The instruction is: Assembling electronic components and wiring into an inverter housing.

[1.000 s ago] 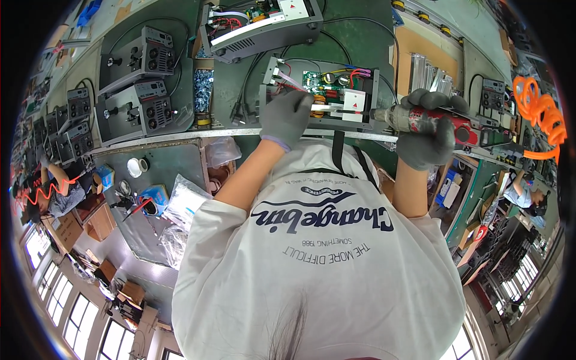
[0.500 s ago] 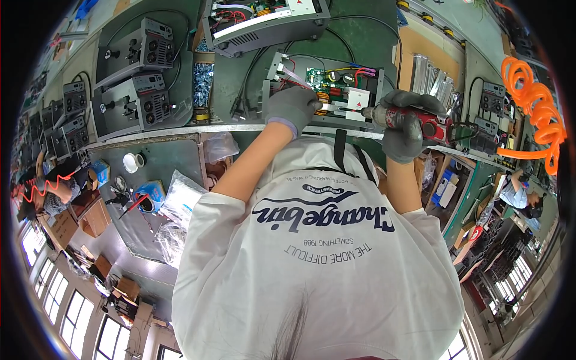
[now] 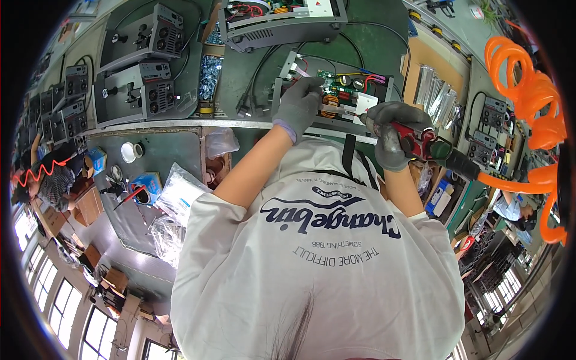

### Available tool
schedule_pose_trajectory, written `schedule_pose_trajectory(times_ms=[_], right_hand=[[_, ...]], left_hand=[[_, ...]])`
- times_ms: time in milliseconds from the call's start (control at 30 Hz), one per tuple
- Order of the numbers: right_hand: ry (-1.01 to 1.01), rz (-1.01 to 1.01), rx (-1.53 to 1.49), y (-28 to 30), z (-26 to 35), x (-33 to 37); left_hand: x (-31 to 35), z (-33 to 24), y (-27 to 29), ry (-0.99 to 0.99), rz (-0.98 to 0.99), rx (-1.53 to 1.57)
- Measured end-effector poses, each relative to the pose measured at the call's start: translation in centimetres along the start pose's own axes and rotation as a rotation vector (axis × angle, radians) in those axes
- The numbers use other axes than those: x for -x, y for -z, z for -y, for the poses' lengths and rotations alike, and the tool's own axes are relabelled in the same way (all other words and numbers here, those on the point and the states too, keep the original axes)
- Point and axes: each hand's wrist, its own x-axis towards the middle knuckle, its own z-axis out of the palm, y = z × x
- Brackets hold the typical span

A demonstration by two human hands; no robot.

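Gloved hands (image 3: 297,107) (image 3: 394,135), driver (image 3: 422,144) partly hidden

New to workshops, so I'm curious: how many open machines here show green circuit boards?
2. The nearer machine is partly covered by the left hand; the farther machine sits beyond it on the green bench. Others may be hidden at the edges.

To my left I see a blue box (image 3: 153,183), clear plastic bags (image 3: 182,191), a brown box (image 3: 89,207) and windows (image 3: 65,302).
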Motion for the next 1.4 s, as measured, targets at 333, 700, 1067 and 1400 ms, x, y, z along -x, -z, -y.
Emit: schedule_pose_trajectory(times_ms=[333, 700, 1067, 1400], right_hand=[[-0.037, -0.018, 0.057, 0.5, -0.9, 0.8], [-0.047, -0.122, -0.014, -0.9, 1.2, 0.1], [0.199, -0.033, -0.126, -1.2, 4.5, -3.8], [0.213, -0.167, -0.149, -0.3, 4.7, -3.6]], left_hand=[[2.1, -2.2, 0.3, 0.232, 0.127, 0.456], [1.6, 0.0, 0.1, 0.335, 0.212, 0.494], [1.6, -0.2, -0.7, 0.283, 0.235, 0.329], [1.4, 0.5, 0.1, 0.174, 0.425, 0.439]])
